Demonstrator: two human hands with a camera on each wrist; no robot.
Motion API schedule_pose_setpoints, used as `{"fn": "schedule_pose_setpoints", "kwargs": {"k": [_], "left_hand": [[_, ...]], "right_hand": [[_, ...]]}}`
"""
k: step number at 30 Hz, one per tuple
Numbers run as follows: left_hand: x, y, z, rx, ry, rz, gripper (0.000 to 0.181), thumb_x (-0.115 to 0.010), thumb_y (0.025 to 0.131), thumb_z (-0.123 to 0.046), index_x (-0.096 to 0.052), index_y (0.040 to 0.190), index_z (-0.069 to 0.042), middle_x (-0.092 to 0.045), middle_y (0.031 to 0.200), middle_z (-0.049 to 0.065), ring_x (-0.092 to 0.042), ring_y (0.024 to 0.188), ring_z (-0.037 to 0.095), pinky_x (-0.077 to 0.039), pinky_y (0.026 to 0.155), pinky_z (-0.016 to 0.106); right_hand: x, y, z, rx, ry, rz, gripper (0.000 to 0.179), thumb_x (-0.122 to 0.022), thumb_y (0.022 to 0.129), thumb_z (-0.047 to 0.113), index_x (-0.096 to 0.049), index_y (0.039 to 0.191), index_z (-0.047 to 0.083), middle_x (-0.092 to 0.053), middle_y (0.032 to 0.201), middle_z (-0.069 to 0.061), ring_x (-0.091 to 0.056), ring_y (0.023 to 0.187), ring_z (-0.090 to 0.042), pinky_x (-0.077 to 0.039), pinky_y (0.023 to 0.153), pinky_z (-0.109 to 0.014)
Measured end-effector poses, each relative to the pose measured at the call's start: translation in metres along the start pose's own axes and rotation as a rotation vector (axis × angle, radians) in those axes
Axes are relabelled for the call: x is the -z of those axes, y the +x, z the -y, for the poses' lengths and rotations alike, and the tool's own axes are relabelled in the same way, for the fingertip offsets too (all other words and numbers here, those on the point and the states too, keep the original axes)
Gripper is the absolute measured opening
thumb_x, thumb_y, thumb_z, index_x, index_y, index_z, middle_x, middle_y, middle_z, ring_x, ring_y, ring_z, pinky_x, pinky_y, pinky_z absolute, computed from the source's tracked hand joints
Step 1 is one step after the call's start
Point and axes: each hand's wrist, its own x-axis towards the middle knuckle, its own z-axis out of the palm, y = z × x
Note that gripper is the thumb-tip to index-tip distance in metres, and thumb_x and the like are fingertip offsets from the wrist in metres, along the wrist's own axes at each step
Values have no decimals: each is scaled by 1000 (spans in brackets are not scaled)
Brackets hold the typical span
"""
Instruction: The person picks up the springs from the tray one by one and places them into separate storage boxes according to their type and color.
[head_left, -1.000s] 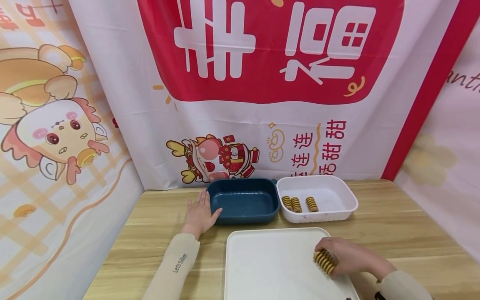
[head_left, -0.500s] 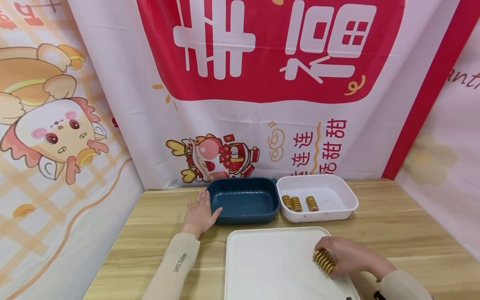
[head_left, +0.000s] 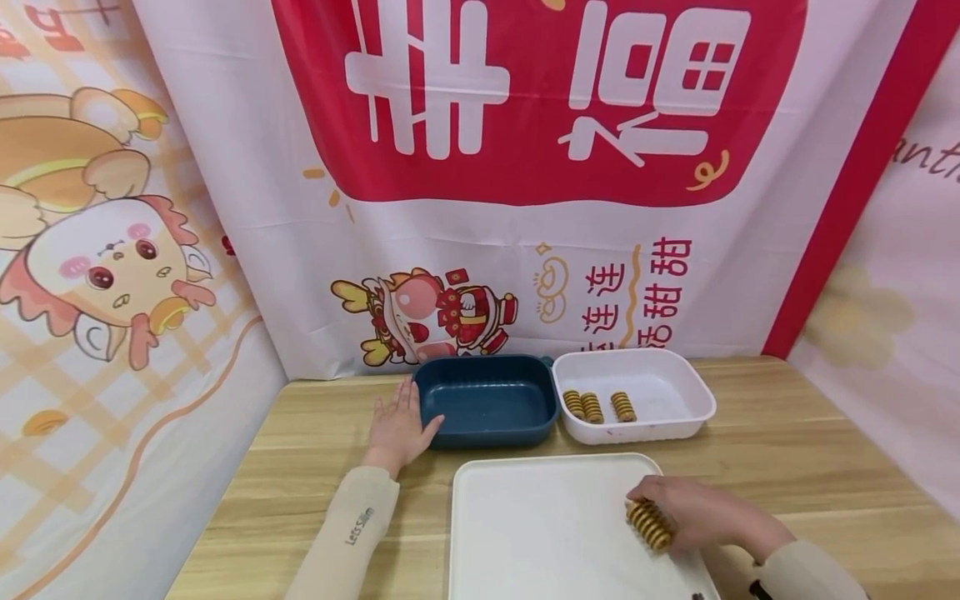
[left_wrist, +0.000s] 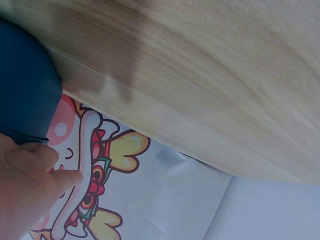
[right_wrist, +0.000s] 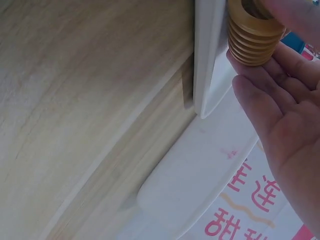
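My right hand (head_left: 708, 517) holds a yellow coil spring (head_left: 649, 526) between thumb and fingers, low over the right side of the white tray (head_left: 547, 525). In the right wrist view the spring (right_wrist: 254, 37) shows its hollow end and stacked coils, with fingers along its far side. My left hand (head_left: 399, 425) lies with spread fingers against the left end of the dark blue box (head_left: 487, 437), its thumb near the front corner. The left wrist view catches part of that hand (left_wrist: 25, 185) at the rim of the blue box (left_wrist: 25, 80).
A white box (head_left: 675, 408) stands against the blue one's right side, with three more yellow springs (head_left: 622, 407) lying in it. Behind both boxes hangs a printed cloth (head_left: 300, 275). A small dark thing (head_left: 698, 596) shows at the tray's near edge. Everything stands on a wooden table (head_left: 810, 450).
The spring has turned slightly in my right hand's fingers. The left hand and both boxes have stayed where they were.
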Motion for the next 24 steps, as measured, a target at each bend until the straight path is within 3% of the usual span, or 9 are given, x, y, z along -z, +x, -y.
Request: {"fn": "schedule_pose_setpoints", "kwargs": {"k": [9, 18, 24], "left_hand": [[0, 0, 0, 2, -6, -6, 81, -43, 96, -52, -26, 145, 11, -21, 153, 24, -17, 142, 36, -11, 110, 61], [-3, 1, 2, 5, -9, -4, 82, -42, 96, -53, -25, 145, 11, -20, 154, 24, -16, 142, 36, -10, 110, 61], [-3, 1, 2, 2, -12, -5, 81, -43, 97, -52, -26, 145, 11, -21, 153, 24, -16, 142, 36, -11, 110, 61]], "right_hand": [[0, -1, -1, -4, -18, 11, 60, -78, 60, -7, -61, 117, 4, -60, 109, 2, -58, 99, -12, -50, 86, -39], [-1, -1, -4, 15, 4, -21, 53, -82, 64, 2, -62, 113, 4, -61, 107, 1, -59, 98, -14, -51, 85, -38], [-1, 0, -4, 37, -5, -61, 53, -75, 60, -10, -64, 110, 3, -61, 105, 1, -59, 96, -13, -51, 84, -39]]}}
